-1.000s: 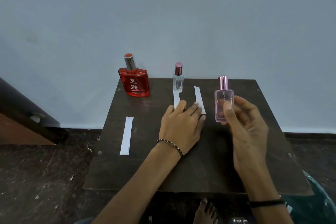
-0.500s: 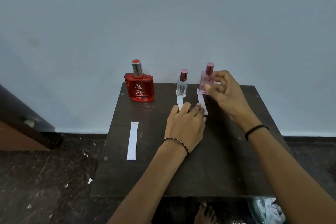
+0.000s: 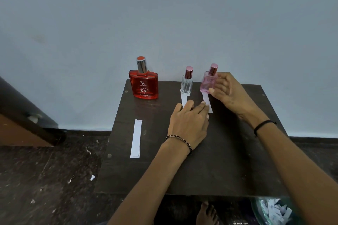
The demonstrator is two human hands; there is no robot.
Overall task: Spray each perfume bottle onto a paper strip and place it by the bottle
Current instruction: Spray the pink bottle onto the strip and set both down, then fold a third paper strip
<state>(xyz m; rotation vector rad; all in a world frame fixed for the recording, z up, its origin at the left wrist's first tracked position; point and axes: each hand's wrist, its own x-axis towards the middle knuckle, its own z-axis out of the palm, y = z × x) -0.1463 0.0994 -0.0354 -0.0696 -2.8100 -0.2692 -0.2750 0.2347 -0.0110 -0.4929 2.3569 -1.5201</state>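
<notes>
Three perfume bottles stand in a row along the far edge of the dark table [image 3: 228, 160]: a big red bottle [image 3: 143, 86], a small clear bottle [image 3: 187, 85] and a pink bottle [image 3: 207, 83]. My right hand [image 3: 228, 91] grips the pink bottle by its right side as it stands on the table. One white paper strip [image 3: 184, 99] lies in front of the clear bottle, another [image 3: 206, 98] in front of the pink one. My left hand [image 3: 189, 124] rests flat, its fingertips on the near ends of both strips. A third strip [image 3: 136, 138] lies loose at the table's left side.
The grey wall rises right behind the bottles. A dark wooden piece of furniture [image 3: 22, 115] stands at the left. On the speckled floor lie paper scraps, and a bag of paper scraps [image 3: 270, 210] sits at the lower right. A bare foot [image 3: 207, 213] shows under the table's near edge.
My right hand carried the pink bottle from mid-air on the right to the far edge, beside the clear bottle, and set it down. My left hand stayed on the strips.
</notes>
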